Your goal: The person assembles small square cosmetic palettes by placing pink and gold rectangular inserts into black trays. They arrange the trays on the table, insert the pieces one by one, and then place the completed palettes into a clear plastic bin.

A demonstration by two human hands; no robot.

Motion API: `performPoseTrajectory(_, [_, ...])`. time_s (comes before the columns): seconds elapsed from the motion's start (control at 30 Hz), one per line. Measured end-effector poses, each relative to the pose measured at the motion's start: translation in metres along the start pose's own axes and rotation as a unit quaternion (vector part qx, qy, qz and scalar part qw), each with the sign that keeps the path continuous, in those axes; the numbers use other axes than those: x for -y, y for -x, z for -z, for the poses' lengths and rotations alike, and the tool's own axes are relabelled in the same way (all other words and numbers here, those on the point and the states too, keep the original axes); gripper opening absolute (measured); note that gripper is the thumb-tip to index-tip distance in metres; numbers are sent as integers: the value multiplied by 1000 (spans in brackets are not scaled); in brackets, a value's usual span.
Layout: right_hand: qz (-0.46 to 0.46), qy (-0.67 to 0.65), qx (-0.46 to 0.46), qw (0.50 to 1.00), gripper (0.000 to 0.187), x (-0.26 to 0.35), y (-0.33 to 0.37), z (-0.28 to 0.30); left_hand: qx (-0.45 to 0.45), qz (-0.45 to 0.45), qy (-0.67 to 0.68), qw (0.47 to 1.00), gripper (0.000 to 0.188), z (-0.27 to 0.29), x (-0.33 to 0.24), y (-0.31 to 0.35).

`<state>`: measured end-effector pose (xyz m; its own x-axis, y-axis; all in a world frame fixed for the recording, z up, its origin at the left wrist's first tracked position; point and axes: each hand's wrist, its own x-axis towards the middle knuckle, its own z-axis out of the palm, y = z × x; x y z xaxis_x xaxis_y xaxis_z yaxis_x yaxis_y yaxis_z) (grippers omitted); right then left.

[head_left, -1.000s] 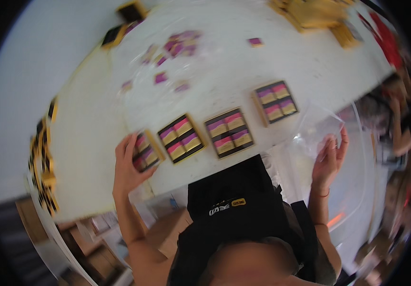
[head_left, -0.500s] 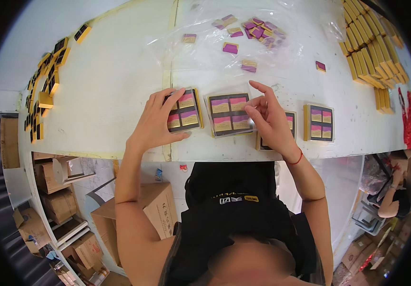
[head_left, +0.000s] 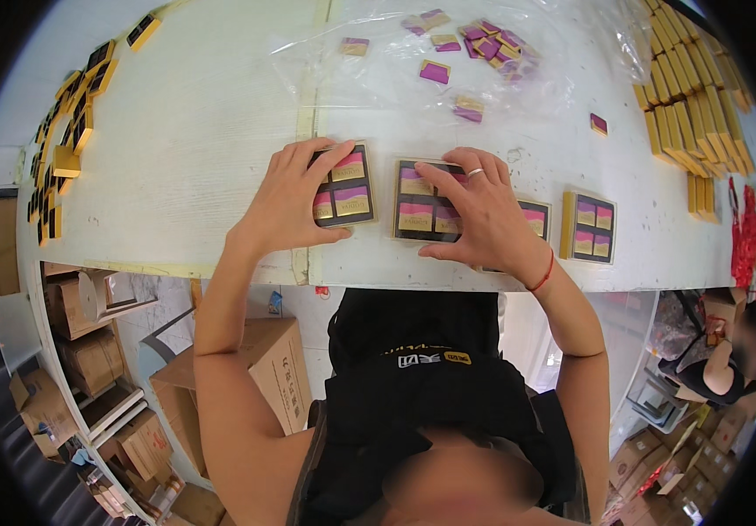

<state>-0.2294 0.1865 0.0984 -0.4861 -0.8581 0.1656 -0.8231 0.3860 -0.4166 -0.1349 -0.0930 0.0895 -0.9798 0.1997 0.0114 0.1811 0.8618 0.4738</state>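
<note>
Two small gold-edged boxes lie under my hands, each with a dark insert of pink, purple and gold wrapped squares. My left hand (head_left: 290, 197) spans the left box (head_left: 351, 203), fingers along its top edge and thumb by its lower corner. Over the middle box (head_left: 416, 219) is my right hand (head_left: 493, 209), fingers at the far edge and thumb at the near edge, gripping it across. A clear cover seems to lie on this box. Partly hidden behind my right hand is a third box (head_left: 535, 217); a fourth box (head_left: 592, 226) sits farther right.
Loose wrapped squares (head_left: 493, 42) lie on clear plastic film (head_left: 378, 92) at the far side. Gold boxes (head_left: 698, 114) are stacked at far right, beside red material (head_left: 746, 232). Dark-topped gold boxes (head_left: 80, 131) line the left edge. Another person (head_left: 720, 364) is at lower right.
My right hand has come down from the middle box's right side to span it, and that box's clear cover now looks squarer. My left hand stays on the left box. The view has shifted slightly.
</note>
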Motion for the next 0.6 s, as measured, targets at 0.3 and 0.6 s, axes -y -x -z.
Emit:
performPoseTrajectory(0.3, [-29,-26,27,999,96,2,1,-2,-9,3,-19,1000,106,-7,6,6])
performPoseTrajectory(0.6, [40,-103,-42,993,100,-22,-6,-20,26,-78,-47,996,116,-10,-39,-26])
